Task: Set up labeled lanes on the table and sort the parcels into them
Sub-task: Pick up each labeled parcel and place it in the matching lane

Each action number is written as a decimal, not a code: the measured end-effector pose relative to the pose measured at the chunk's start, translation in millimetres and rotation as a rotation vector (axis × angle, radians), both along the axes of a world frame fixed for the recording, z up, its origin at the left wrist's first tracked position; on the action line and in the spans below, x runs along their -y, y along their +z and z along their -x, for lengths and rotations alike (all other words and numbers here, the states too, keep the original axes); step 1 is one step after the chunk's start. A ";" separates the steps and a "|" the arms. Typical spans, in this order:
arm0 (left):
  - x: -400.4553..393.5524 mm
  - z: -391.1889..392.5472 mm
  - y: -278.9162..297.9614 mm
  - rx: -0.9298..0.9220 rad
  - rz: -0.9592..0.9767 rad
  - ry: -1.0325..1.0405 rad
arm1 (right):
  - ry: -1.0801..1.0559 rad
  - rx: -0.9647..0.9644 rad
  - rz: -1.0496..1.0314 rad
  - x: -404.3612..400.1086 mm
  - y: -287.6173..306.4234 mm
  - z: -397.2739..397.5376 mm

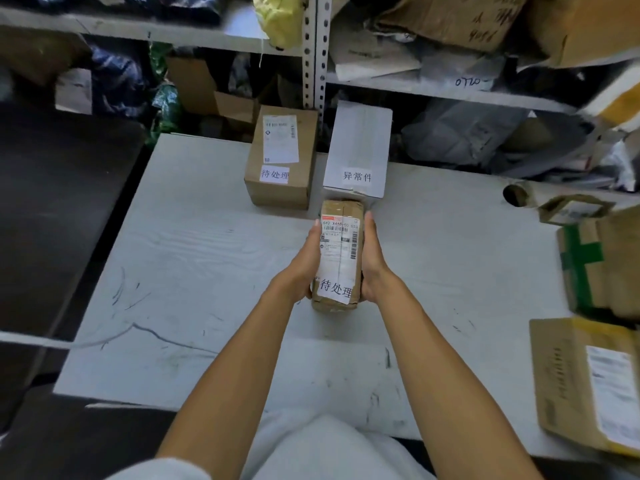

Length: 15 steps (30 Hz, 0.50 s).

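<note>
Head camera looks down on a small taped cardboard parcel (pixel 341 254) at mid-table, clamped between both hands. It carries a shipping label on top and a white slip reading 待处理 at its near end. Left hand (pixel 306 263) presses flat along the parcel's left side, fingers straight and pointing away, thumb tucked at the near corner; right hand (pixel 372 261) mirrors it on the right side, fingers extended along the edge. Whether the parcel rests on the white table (pixel 194 258) or hangs just above it, I cannot tell.

Just beyond its far end sits a white box (pixel 358 147) labeled 异常件, almost touching the parcel. Left of that, close beside it, a brown box (pixel 280 157) wears a shipping label and a 待处理 slip.

Out on the right edge, a carton with green tape (pixel 588 268) and nearer, a brown carton (pixel 585 382) with a label. Behind the table, metal shelving (pixel 315 50) crammed with bags and crushed cartons.
</note>
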<state>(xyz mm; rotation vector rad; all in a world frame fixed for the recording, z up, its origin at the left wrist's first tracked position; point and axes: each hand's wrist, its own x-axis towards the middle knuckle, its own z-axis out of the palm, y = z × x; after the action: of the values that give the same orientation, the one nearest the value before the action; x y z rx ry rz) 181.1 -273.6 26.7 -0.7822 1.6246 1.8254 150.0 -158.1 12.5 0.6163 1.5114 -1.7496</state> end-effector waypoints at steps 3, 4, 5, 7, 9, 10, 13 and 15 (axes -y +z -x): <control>-2.5 -0.1 -7.5 -0.077 -0.014 0.036 | -0.032 -0.017 0.011 2.3 -4.7 -1.0; -3.8 0.3 -9.0 -0.089 -0.017 0.033 | -0.044 -0.021 0.023 2.6 -2.9 -1.9; -3.8 -0.1 -8.6 -0.087 -0.004 0.030 | -0.056 -0.021 0.031 2.8 -0.6 -3.0; -2.6 -4.1 -0.2 -0.066 -0.016 0.074 | -0.069 -0.019 0.055 2.2 2.7 -5.4; -4.9 -8.9 2.0 -0.081 -0.067 0.090 | -0.069 -0.015 0.063 1.7 5.8 -9.6; -10.0 -12.7 24.4 -0.062 -0.048 0.051 | -0.072 -0.014 0.070 1.1 6.9 -12.3; -21.5 -24.4 50.3 -0.164 -0.037 -0.035 | -0.092 -0.011 0.075 -4.3 12.1 -22.8; -23.9 -32.2 64.2 -0.155 -0.085 -0.042 | -0.082 -0.027 0.085 -9.2 19.1 -29.4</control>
<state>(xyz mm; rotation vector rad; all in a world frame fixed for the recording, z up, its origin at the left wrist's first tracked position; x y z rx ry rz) 213.3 -249.7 90.9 -0.5769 1.6333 1.9525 179.3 -148.9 31.6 0.6219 1.4395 -1.8810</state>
